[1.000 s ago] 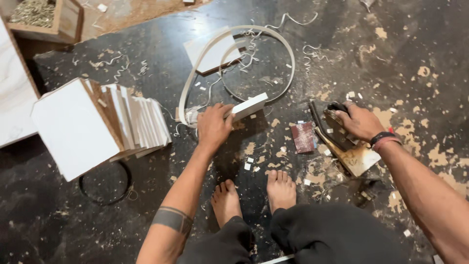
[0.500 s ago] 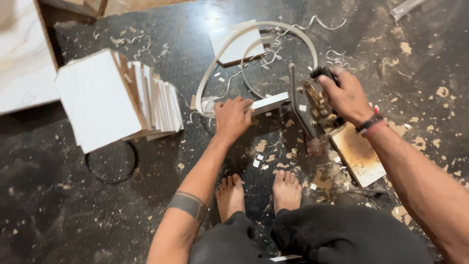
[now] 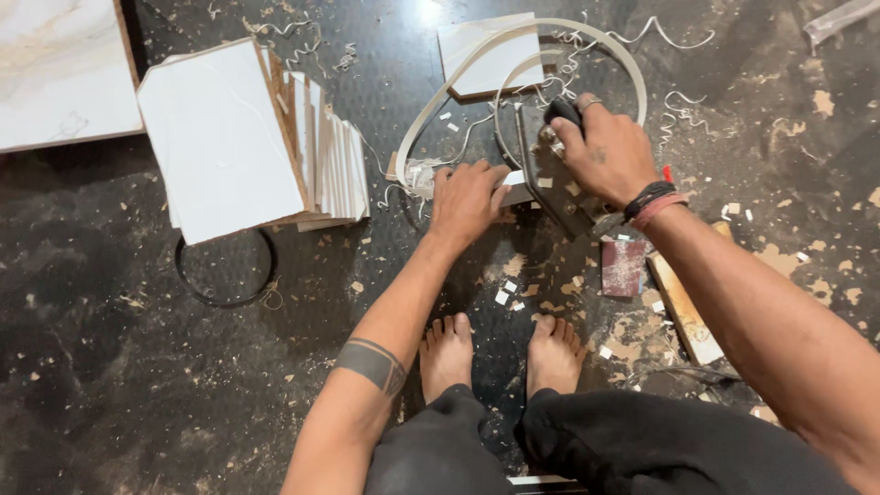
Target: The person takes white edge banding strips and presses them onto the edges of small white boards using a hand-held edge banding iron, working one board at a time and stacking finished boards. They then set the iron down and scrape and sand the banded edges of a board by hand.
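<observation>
I am squatting on a dark floor, bare feet below my hands. My left hand (image 3: 466, 200) presses down on a small white-faced board (image 3: 515, 190) standing on its edge. My right hand (image 3: 610, 156) grips the black handle of a metal trimming tool (image 3: 553, 174) held right at that board. A coil of white edge banding (image 3: 513, 55) loops around behind both hands, with one end near my left fingers.
A leaning stack of white laminated boards (image 3: 247, 137) lies at the left, a black ring (image 3: 225, 270) below it. A large white panel (image 3: 60, 73) is at top left. A sanding block (image 3: 622, 267) and wooden strip (image 3: 683, 302) lie right. Shavings litter the floor.
My right hand picked the tool up off the floor at the right and brought it left and up to the board. My left hand stayed on the board.
</observation>
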